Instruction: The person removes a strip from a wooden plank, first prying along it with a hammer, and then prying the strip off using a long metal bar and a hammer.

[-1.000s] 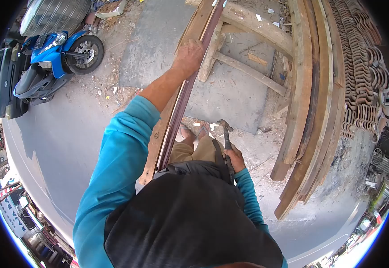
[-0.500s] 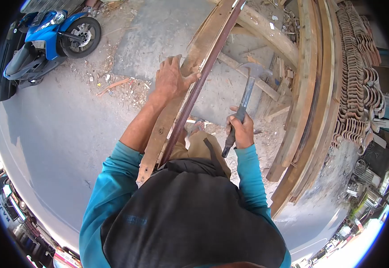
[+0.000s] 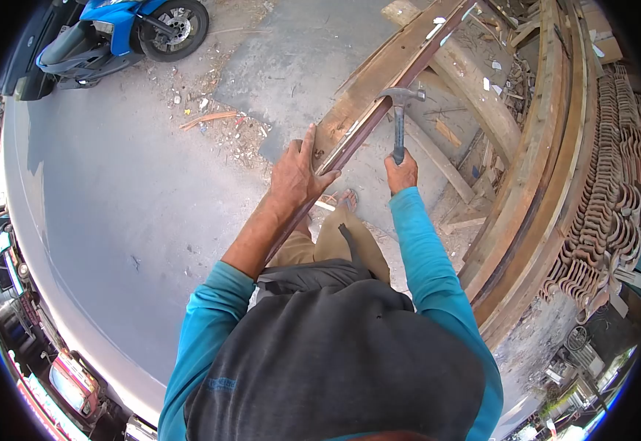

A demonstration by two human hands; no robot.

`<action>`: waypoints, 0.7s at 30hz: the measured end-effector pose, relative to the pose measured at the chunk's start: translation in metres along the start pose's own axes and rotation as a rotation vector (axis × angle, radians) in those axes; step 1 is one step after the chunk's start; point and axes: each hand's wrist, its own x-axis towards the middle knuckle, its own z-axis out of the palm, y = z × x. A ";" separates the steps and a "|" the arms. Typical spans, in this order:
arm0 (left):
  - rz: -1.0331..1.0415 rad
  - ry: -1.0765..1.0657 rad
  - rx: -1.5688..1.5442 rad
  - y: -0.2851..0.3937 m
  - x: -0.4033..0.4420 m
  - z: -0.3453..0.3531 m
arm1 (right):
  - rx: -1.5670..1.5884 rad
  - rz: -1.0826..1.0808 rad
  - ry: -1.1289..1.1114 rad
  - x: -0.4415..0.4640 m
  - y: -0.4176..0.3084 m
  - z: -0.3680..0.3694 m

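A claw hammer [image 3: 399,126] is held by its dark handle in my right hand [image 3: 402,173], fingers wrapped round it. Its metal head lies at the dark reddish edge of a long wooden plank [image 3: 368,87], with the claw end over that edge; I cannot tell whether they touch. My left hand [image 3: 296,175] grips the same plank nearer my body, thumb across the edge and index finger stretched along the wood. The plank runs slanting from my waist up and to the right. Its near end is hidden by my left arm and hand.
Round timber logs [image 3: 475,95] lie beneath and beyond the plank. Several long boards [image 3: 530,184] are stacked at the right, beside rows of curved roof tiles [image 3: 600,191]. A blue motorbike [image 3: 118,33] stands at upper left. Wood scraps [image 3: 208,120] litter the ground.
My right hand has raised the hammer and brought its head left to the plank's edge. My left hand still holds the plank. The whole view has shifted, with the motorbike now higher.
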 end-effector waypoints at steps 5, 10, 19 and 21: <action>-0.055 -0.010 0.038 0.004 0.001 0.003 | 0.048 -0.054 -0.137 0.021 0.026 -0.010; -0.051 0.029 0.040 0.005 0.000 0.003 | 0.142 0.022 -0.323 0.029 0.017 -0.032; -0.087 -0.001 -0.116 -0.005 0.001 -0.004 | -0.288 0.121 -0.621 0.044 -0.093 -0.111; -0.099 -0.034 -0.128 -0.006 0.003 -0.002 | -0.172 0.092 -0.533 0.028 -0.060 -0.086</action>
